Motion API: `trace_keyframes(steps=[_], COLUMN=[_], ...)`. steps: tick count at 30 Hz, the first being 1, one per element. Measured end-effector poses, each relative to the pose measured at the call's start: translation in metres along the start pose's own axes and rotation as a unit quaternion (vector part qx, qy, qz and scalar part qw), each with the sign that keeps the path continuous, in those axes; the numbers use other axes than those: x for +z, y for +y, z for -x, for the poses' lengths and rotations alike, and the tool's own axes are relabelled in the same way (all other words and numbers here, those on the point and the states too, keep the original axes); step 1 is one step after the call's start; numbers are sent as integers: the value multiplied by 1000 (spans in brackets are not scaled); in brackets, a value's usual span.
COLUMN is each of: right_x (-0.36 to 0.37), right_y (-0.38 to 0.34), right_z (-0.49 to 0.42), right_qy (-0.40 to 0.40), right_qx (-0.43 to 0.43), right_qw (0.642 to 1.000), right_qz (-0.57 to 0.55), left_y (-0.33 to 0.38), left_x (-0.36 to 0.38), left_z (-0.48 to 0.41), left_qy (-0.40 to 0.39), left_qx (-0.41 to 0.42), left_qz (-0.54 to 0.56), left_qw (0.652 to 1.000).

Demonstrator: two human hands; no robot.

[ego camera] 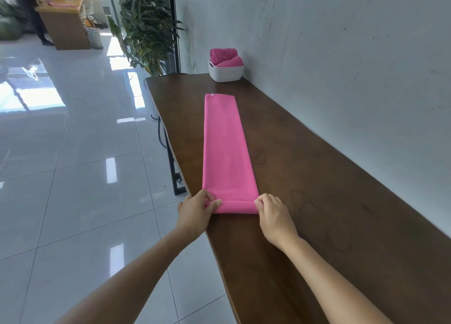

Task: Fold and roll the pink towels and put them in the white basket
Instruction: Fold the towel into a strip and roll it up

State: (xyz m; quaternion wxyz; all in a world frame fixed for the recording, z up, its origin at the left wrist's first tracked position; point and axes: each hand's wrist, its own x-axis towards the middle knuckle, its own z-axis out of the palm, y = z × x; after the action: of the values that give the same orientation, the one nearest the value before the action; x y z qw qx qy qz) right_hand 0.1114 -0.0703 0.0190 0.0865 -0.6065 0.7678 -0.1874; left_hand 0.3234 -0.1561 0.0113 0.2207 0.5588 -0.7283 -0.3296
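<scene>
A pink towel [225, 147], folded into a long narrow strip, lies lengthwise on the dark wooden table [317, 189]. Its near end is turned over into a small roll. My left hand [197, 212] pinches the roll's left end, and my right hand [273, 216] pinches its right end. At the table's far end, against the wall, stands the white basket [225, 73] holding two rolled pink towels [224, 56].
A grey wall runs along the table's right side. Glossy tiled floor lies to the left, below the table's edge. A potted plant [146, 30] stands past the far end. Far back left, a person stands at a wooden counter [63, 23].
</scene>
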Motion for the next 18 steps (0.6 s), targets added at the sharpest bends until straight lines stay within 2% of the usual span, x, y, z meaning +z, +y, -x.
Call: trace_keyframes(steps=[2,4,8,10,14,18], right_x=[1,3,2,2,3,4], right_y=[-3,-5,-9,-10,-11,-10], right_z=[1,0,-6,-10,-19,-20], right_qy=[1,5,5,9,13,52], right_qx=[11,22,40,48,66,64], right_qw=[1000,1000,999,998,996,993], right_qz=[12,12,20,28,62,89], left_y=[-2,-4,1,1,-19,-22], left_x=[-1,-1,3,4,6,1], left_z=[-3,-3,11,19,22,14], left_qy=[-24,-11,98,117,109,81], left_qx=[-33,-29,74,115,185,187], left_qz=[33,48,-25,-50,-133,-146], left_qw=[999,998,992,985,968,968])
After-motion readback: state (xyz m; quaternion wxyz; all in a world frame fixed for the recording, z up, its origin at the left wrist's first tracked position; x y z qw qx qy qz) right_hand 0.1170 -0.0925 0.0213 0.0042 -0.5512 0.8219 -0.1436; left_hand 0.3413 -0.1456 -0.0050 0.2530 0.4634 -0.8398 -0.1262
